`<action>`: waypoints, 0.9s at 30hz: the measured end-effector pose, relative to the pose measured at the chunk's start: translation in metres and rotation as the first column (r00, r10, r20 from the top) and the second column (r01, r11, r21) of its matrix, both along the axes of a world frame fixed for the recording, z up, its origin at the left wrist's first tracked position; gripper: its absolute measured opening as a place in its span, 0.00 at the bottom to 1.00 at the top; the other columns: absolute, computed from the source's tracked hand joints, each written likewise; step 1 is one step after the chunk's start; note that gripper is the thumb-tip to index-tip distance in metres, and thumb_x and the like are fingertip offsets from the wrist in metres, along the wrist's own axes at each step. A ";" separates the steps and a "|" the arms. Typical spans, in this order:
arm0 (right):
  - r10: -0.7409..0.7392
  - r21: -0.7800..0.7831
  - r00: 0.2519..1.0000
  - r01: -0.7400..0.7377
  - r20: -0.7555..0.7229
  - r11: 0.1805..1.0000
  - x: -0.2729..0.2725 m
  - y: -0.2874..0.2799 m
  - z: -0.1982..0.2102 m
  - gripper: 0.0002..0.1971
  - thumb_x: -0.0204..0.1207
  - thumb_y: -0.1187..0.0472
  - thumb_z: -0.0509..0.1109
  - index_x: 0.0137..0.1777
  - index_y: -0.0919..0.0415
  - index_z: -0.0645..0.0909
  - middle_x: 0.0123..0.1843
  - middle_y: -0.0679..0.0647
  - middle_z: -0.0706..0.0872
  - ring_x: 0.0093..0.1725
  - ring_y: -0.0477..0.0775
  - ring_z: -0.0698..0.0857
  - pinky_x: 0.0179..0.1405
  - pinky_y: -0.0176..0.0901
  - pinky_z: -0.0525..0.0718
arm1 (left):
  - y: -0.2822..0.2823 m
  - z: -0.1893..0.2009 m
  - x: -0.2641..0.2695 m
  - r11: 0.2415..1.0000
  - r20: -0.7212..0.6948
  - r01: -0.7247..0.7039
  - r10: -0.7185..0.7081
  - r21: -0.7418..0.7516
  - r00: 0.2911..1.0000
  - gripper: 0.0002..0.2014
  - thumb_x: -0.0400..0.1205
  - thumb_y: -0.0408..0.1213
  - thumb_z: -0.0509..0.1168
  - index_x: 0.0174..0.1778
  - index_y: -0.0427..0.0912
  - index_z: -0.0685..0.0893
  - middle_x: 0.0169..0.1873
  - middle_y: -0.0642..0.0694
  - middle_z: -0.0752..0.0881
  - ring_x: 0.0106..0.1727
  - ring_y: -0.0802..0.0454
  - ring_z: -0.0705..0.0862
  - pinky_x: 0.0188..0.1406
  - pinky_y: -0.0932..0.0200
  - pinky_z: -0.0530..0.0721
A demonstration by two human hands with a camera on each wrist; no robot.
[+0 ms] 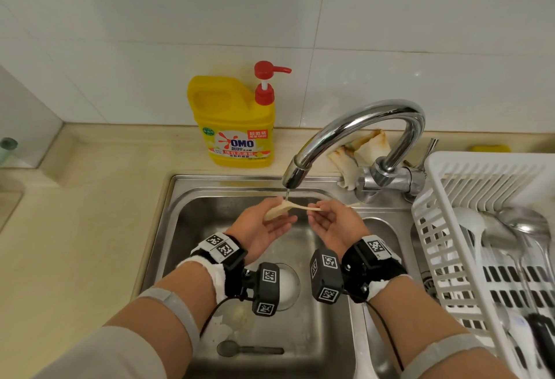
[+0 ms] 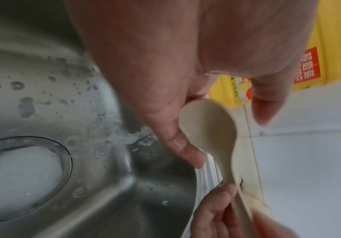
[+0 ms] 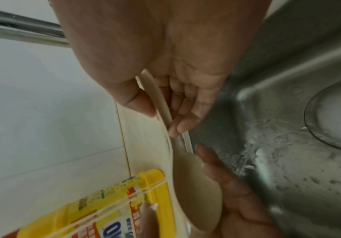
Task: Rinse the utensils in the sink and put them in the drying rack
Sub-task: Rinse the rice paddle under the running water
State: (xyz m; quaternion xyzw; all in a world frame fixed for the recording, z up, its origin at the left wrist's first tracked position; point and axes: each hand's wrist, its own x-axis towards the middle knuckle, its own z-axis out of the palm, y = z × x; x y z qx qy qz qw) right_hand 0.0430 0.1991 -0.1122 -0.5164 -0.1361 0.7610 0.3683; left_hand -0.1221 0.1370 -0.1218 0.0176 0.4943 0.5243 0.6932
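Observation:
A cream plastic spoon [image 1: 279, 210] is held level under the tap's [image 1: 360, 121] thin stream of water, above the steel sink [image 1: 186, 228]. My left hand [image 1: 271, 224] supports the spoon bowl [image 2: 206, 122] on straight fingers [image 2: 177, 141], with the thumb [image 2: 267, 109] standing apart from it. My right hand [image 1: 322, 213] pinches the handle [image 3: 159, 103] between thumb [image 3: 139, 101] and fingers [image 3: 186, 116]. The white drying rack [image 1: 450, 168] stands to the right of the sink.
The rack holds several ladles and spoons [image 1: 510, 228]. A dark spoon [image 1: 249, 350] and a white utensil [image 1: 360, 345] lie in the sink near the foamy drain [image 1: 289, 285]. A yellow soap bottle [image 1: 234, 126] and a crumpled cloth [image 1: 360, 147] are behind the sink.

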 end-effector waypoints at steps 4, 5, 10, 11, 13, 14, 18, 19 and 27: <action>0.041 0.021 0.999 -0.040 -0.029 0.999 -0.005 -0.004 -0.002 0.09 0.80 0.77 0.61 0.46 0.70 0.81 0.43 0.66 0.87 0.43 0.61 0.88 0.49 0.48 0.89 | 0.001 -0.003 -0.013 0.997 0.017 -0.067 0.066 0.043 0.998 0.18 0.86 0.36 0.66 0.67 0.25 0.80 0.64 0.29 0.86 0.65 0.36 0.87 0.62 0.51 0.87; 0.056 0.043 0.998 -0.054 -0.034 0.998 -0.007 -0.005 -0.002 0.09 0.81 0.78 0.61 0.46 0.69 0.81 0.44 0.65 0.87 0.44 0.61 0.88 0.51 0.49 0.89 | 0.000 -0.004 -0.016 0.996 -0.005 -0.062 0.063 0.056 0.998 0.18 0.87 0.34 0.65 0.68 0.26 0.79 0.64 0.29 0.86 0.63 0.38 0.88 0.59 0.53 0.88; 0.134 0.162 0.989 -0.143 0.064 0.976 -0.009 -0.005 -0.004 0.09 0.81 0.76 0.67 0.54 0.64 0.83 0.53 0.65 0.91 0.49 0.59 0.92 0.50 0.46 0.90 | -0.004 -0.007 -0.029 0.998 -0.091 -0.052 0.056 0.046 0.994 0.18 0.84 0.36 0.69 0.69 0.35 0.81 0.51 0.38 0.91 0.47 0.49 0.91 0.50 0.57 0.92; 0.140 0.168 0.986 -0.154 0.093 0.974 -0.009 -0.005 -0.005 0.10 0.80 0.75 0.69 0.56 0.64 0.83 0.53 0.64 0.92 0.49 0.58 0.92 0.50 0.46 0.90 | -0.005 -0.008 -0.032 0.996 -0.092 -0.066 0.070 0.054 0.993 0.19 0.83 0.35 0.70 0.71 0.36 0.80 0.52 0.38 0.91 0.47 0.49 0.91 0.50 0.56 0.92; 0.127 0.170 0.978 -0.156 0.168 0.973 -0.006 -0.004 -0.005 0.11 0.78 0.74 0.71 0.57 0.62 0.84 0.49 0.63 0.92 0.46 0.57 0.92 0.48 0.46 0.89 | -0.006 -0.008 -0.037 0.992 -0.094 -0.100 0.107 0.075 0.990 0.23 0.82 0.33 0.71 0.74 0.39 0.78 0.56 0.36 0.90 0.48 0.46 0.91 0.49 0.54 0.92; 0.110 0.171 0.970 -0.149 0.219 0.974 -0.004 -0.004 -0.006 0.11 0.77 0.74 0.73 0.55 0.60 0.85 0.48 0.63 0.92 0.44 0.56 0.92 0.47 0.46 0.89 | -0.008 -0.008 -0.040 0.990 -0.102 -0.117 0.125 0.083 0.987 0.24 0.81 0.32 0.72 0.75 0.41 0.77 0.59 0.35 0.89 0.49 0.43 0.92 0.49 0.52 0.91; 0.218 0.185 0.657 -0.486 0.722 0.854 0.006 0.001 -0.010 0.11 0.72 0.60 0.77 0.53 0.47 0.86 0.53 0.53 0.89 0.53 0.54 0.88 0.61 0.52 0.85 | -0.017 -0.002 -0.049 0.992 -0.244 -0.032 0.062 0.126 0.968 0.24 0.80 0.29 0.73 0.72 0.47 0.80 0.65 0.35 0.84 0.54 0.37 0.91 0.54 0.48 0.91; 0.253 0.142 0.522 -0.603 0.815 0.785 0.007 0.000 -0.007 0.11 0.72 0.57 0.76 0.54 0.46 0.86 0.54 0.50 0.88 0.55 0.52 0.87 0.63 0.50 0.84 | -0.019 0.000 -0.049 0.990 -0.312 0.036 0.008 0.137 0.950 0.24 0.79 0.28 0.73 0.71 0.47 0.80 0.65 0.35 0.83 0.54 0.37 0.91 0.54 0.47 0.91; 0.338 -0.034 0.090 -0.938 0.937 0.344 0.006 -0.036 0.021 0.18 0.72 0.53 0.78 0.60 0.49 0.80 0.52 0.46 0.85 0.53 0.48 0.84 0.48 0.38 0.78 | -0.031 0.025 -0.013 0.844 -0.769 0.527 -0.270 0.102 0.580 0.27 0.78 0.31 0.76 0.70 0.54 0.79 0.69 0.44 0.78 0.63 0.41 0.84 0.46 0.47 0.93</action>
